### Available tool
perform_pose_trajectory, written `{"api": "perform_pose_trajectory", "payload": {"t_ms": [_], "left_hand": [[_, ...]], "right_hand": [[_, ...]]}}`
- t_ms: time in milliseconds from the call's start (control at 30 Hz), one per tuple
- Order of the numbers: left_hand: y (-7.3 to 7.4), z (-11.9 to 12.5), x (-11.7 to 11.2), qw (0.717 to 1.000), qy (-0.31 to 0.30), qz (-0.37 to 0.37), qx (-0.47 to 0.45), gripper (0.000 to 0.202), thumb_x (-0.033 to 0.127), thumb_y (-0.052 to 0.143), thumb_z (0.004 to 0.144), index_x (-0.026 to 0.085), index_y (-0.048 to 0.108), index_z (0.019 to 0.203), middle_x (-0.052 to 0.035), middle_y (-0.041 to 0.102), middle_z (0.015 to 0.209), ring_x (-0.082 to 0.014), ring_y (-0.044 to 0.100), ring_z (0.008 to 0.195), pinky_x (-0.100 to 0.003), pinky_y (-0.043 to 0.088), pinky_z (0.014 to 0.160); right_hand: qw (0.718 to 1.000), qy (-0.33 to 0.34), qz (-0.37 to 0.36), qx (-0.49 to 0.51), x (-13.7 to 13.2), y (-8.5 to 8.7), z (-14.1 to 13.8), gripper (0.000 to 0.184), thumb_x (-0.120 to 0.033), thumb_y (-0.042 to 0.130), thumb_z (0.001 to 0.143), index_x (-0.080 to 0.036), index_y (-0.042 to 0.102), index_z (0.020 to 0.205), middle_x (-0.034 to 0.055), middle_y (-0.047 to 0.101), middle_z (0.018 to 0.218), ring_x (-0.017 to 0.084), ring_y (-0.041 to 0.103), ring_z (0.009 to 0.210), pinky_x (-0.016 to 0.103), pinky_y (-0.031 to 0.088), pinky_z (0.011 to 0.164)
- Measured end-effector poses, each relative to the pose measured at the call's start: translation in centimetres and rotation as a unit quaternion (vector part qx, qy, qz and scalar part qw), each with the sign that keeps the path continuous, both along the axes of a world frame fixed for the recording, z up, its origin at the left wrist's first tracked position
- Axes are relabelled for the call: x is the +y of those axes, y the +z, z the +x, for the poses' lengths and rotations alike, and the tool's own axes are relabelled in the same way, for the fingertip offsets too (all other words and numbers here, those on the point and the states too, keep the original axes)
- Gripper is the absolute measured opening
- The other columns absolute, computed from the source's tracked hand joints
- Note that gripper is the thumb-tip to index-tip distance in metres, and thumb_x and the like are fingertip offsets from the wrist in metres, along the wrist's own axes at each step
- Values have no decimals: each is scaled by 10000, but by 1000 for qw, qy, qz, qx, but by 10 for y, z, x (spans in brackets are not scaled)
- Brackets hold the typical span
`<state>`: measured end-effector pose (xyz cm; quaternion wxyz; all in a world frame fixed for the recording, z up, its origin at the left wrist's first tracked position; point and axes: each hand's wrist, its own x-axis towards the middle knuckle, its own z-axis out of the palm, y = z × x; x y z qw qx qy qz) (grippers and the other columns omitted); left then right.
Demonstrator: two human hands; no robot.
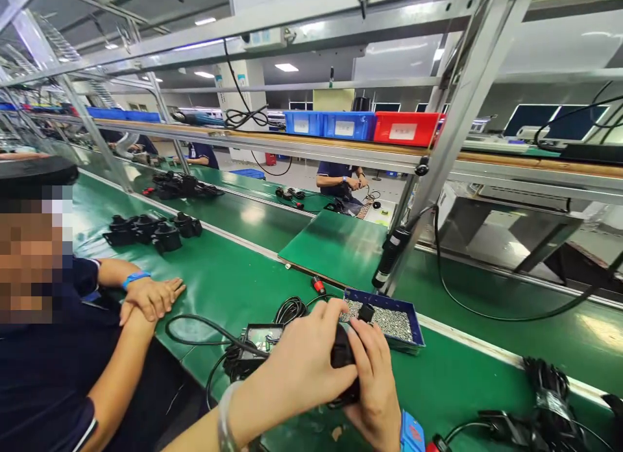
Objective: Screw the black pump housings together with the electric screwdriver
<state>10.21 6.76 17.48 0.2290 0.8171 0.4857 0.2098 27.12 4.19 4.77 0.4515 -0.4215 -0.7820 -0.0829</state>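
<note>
Both my hands close around a small black plastic part (342, 353) just above the green bench mat (219, 290). My left hand (304, 364) wraps it from the left with the fingers curled over the top. My right hand (374, 380) grips it from the right and below. Right behind my hands lies a shallow blue tray (413, 325) filled with small silver screws. To the left of my hands sits an open black unit (260, 340) with a coiled black cable (291, 307).
A co-worker's folded hands (150, 297) rest on the mat at left. Black parts (150, 231) ride the green conveyor behind. A hanging electric screwdriver (389, 254) dangles over the tray. Bundled cables (548, 400) lie at right. Blue and red bins (360, 126) sit on the shelf.
</note>
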Motion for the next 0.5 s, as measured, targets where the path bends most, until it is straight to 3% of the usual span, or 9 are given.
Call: {"api": "perform_pose_trajectory", "payload": {"t_ms": [100,200,300,400,433,500], "left_hand": [[-7,19,11,990,-107,-87,-16,842,411,747,781,212,392,1518,-136,683,1275,-337,674,1116,-408,532,915],[-6,25,26,980,-148,-127,-49,777,518,690,860,213,426,1524,-146,677,1333,-317,685,1117,-410,538,929],[-5,26,29,985,-85,-16,-150,504,438,713,874,231,634,1325,-109,707,1294,-274,667,1150,-382,510,994],[-11,16,15,956,-52,105,-268,135,305,696,885,223,748,979,-65,773,950,-216,699,908,-320,536,859],[-17,11,9,952,-87,88,-279,100,275,668,894,225,753,914,-51,762,858,-195,693,814,-296,540,788],[-33,2,-1,950,-218,-30,-221,144,231,623,897,240,765,913,-31,753,793,-175,689,719,-256,541,680]], "right_hand": [[989,33,-89,113,-3,-34,32,798,-220,605,857,-259,264,1577,154,502,1485,350,497,1373,636,409,1145],[948,62,-197,244,-2,-66,56,824,-352,712,834,-321,299,1546,133,547,1465,349,580,1310,577,510,1076],[925,57,-223,304,4,-91,69,853,-494,690,848,-292,262,1557,165,543,1472,358,608,1283,581,533,1039],[903,48,-242,352,14,-109,79,824,-562,633,875,-244,280,1548,188,583,1423,346,642,1237,551,565,999],[895,49,-250,365,17,-113,82,818,-576,615,881,-234,287,1548,187,604,1396,336,658,1213,530,580,981],[883,51,-262,387,22,-118,85,842,-601,587,884,-225,265,1565,181,621,1377,323,661,1205,512,581,984]]}}
